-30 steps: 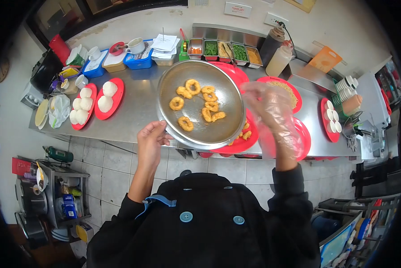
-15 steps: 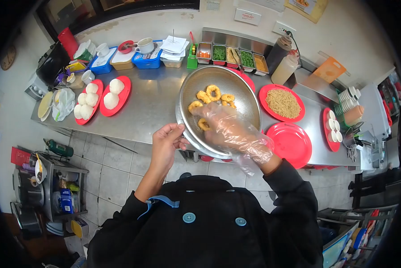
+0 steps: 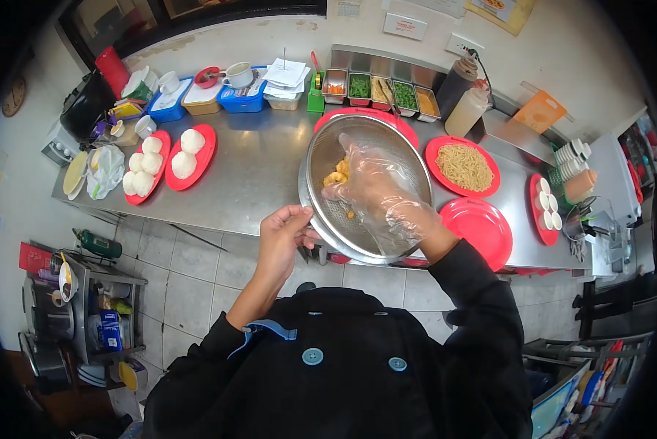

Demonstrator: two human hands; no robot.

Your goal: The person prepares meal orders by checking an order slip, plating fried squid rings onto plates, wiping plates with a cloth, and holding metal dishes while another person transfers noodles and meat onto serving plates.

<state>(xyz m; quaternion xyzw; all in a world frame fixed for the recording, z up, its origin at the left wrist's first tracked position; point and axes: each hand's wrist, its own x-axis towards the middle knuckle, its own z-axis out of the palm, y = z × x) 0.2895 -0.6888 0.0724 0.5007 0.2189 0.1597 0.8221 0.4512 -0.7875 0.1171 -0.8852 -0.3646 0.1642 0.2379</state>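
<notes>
My left hand grips the near-left rim of a round metal strainer, with the thumb on top and fingers curled beneath. The strainer is tilted toward me, and a solid metal bowl seems to sit under it. Inside, my right hand, in a clear plastic glove, is cupped around golden fried rings. Its thumb and fingers close about them, and the palm hides most of the pieces. A small crumb lies below the thumb. Just right of the strainer is a bare red plate.
A red plate of noodles sits at the right, near sauce bottles. Topping trays line the back. White rice mounds on red plates are at left. Small white cups stand far right.
My right hand has moved up and spread over the fried rings, which are now gathered together and mostly covered. The strainer has shifted slightly right and down, with my left hand still on its rim.
</notes>
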